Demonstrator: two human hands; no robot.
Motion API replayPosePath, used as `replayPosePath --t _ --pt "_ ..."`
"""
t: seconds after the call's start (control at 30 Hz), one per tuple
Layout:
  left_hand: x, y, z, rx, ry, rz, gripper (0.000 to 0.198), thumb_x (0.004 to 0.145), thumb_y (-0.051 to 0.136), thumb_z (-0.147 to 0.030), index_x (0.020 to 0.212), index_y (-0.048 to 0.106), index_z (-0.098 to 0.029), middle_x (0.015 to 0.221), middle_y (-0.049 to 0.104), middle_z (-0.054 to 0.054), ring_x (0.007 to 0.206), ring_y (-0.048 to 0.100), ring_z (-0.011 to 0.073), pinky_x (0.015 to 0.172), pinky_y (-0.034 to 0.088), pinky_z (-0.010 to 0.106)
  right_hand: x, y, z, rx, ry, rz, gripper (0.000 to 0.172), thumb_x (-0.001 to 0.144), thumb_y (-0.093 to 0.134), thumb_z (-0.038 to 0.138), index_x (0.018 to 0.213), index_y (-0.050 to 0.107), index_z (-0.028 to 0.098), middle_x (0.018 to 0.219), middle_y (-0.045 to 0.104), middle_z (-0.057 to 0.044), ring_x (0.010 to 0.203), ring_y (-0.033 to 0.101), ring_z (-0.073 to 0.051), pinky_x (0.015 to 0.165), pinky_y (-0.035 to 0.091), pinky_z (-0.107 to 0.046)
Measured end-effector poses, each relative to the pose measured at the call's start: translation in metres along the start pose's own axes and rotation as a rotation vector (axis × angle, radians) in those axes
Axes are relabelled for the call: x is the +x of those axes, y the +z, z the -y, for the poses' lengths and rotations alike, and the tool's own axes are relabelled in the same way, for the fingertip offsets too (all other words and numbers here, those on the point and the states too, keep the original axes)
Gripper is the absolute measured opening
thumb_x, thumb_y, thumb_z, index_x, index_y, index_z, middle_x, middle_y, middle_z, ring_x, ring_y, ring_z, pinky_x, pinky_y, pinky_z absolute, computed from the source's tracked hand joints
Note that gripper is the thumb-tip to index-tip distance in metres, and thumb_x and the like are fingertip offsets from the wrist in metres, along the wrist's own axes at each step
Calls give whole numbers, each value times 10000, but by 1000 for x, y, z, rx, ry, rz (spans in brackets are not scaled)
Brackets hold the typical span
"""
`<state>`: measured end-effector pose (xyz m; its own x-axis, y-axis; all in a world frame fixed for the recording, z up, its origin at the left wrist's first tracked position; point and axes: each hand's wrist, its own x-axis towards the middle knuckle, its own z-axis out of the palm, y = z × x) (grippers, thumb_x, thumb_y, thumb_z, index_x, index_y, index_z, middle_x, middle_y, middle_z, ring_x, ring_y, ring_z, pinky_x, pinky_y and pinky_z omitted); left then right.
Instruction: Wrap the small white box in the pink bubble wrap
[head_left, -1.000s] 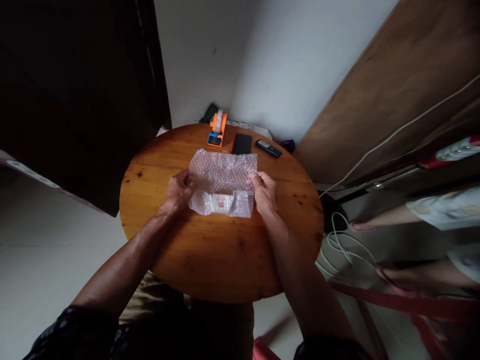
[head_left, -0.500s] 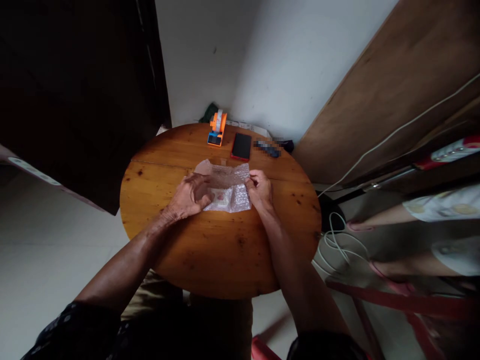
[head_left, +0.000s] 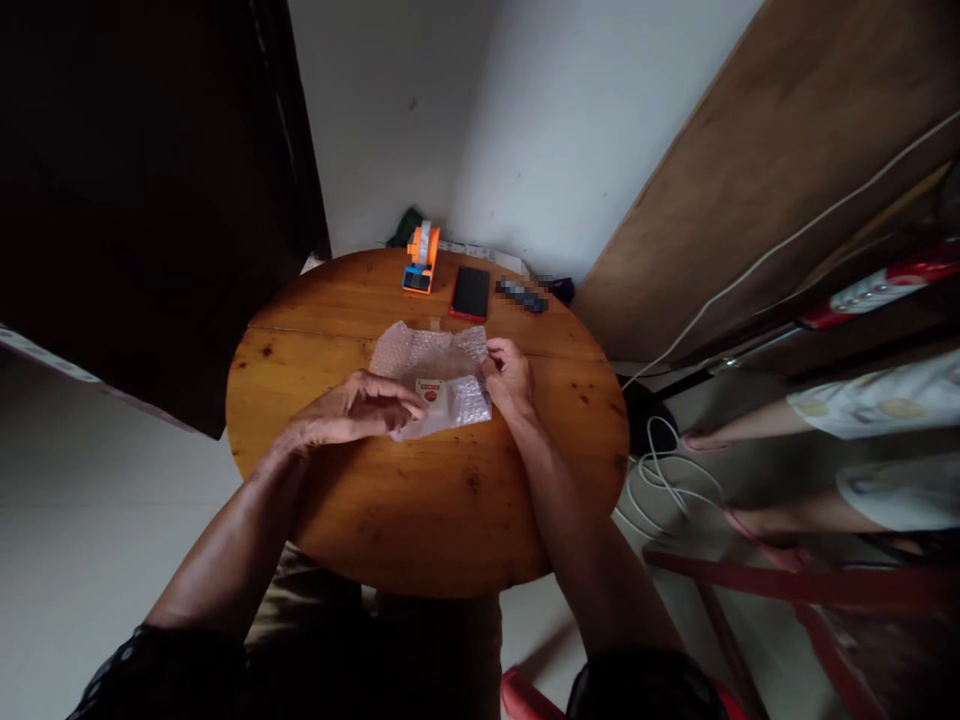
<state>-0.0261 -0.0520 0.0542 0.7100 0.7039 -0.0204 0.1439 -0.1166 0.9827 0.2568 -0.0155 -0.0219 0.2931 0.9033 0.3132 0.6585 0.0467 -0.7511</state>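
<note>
A sheet of bubble wrap point(head_left: 469, 398) lies spread on the round wooden table in front of me. On it rests a small pale packet point(head_left: 430, 392) with red print, too small to read. My right hand point(head_left: 509, 377) pinches the right edge of the bubble wrap between thumb and fingers. Over the wrap's lower left part is my left hand point(head_left: 364, 408), its fingers stretched towards the packet. Nothing shows in the left hand's grasp; whether its fingertips touch the packet I cannot tell.
Behind the wrap stand an orange tape dispenser point(head_left: 422, 258), a phone point(head_left: 470, 294) with a red edge, and a blurred dark object point(head_left: 523, 294). A white cable point(head_left: 660, 470) loops on the floor at right, near another person's legs point(head_left: 765, 425) and a red wooden frame point(head_left: 750, 575).
My left hand has drawn back left and down from the wrap, uncovering its left part and more of the packet. The right hand keeps its hold. The whole view has shifted slightly.
</note>
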Motion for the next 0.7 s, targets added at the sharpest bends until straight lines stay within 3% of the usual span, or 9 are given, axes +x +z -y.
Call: replayPosePath --t 0.1,0.17,0.27,0.33,0.37,0.47,0.53,0.63,0.7 --pt "-2 1 -1 -51 -55 354 377 745 736 -330 1094 785 -198 916 788 97 719 699 182 646 552 278 1 0 -1 -17 6 10 245 822 567 298 1047 649 250 954 776 -49 847 712 -242 794 517 -385" --pt "0 5 0 -5 -63 453 381 722 763 -299 1094 786 -217 991 793 99 754 699 183 634 541 259 1 0 -2 -19 9 10 250 824 564 302 1052 649 244 956 777 -57 833 710 -244 784 518 -387" --pt "2 8 2 16 -50 498 398 717 777 -289 1109 778 -220 1027 789 99 765 688 175 634 528 249 2 1 -1 -20 -3 -5 246 827 570 308 1051 651 242 950 778 -59 832 709 -246 781 523 -387" --pt "3 9 3 -62 -30 418 410 740 769 -299 1139 759 -208 1016 782 100 734 671 159 647 530 259 1 0 0 -29 -12 3 244 831 567 298 1052 652 242 949 778 -57 849 712 -249 791 527 -390" --pt "4 8 5 -108 -9 311 399 760 756 -310 1143 749 -200 994 775 95 719 659 149 653 528 264 1 -1 2 -39 -10 13 250 832 564 290 1060 652 240 955 778 -59 858 713 -251 797 530 -392" --pt "9 6 12 -153 78 -159 357 803 704 -327 1123 719 -169 957 739 73 778 647 148 714 528 276 -1 -6 8 -112 7 27 307 825 566 272 1117 650 230 1023 771 -76 847 705 -255 810 540 -412" --pt "14 6 19 -94 102 -354 426 767 693 -296 1167 686 -151 1019 716 71 877 649 169 796 535 300 -4 -10 14 -165 -16 -12 352 814 576 268 1157 645 226 1103 752 -93 834 694 -250 826 546 -429" --pt "22 6 29 12 55 -356 657 706 666 -251 1350 581 -157 1199 677 99 981 646 207 886 546 366 -11 -18 29 -160 -151 -87 349 820 571 267 1157 653 236 1143 727 -99 893 680 -248 865 546 -434" --pt "24 9 33 40 40 -305 784 695 646 -236 1457 479 -161 1333 616 141 1085 640 251 944 547 422 -19 -24 42 -78 -264 -38 300 843 575 299 1122 667 239 1079 731 -85 905 676 -242 869 548 -428"
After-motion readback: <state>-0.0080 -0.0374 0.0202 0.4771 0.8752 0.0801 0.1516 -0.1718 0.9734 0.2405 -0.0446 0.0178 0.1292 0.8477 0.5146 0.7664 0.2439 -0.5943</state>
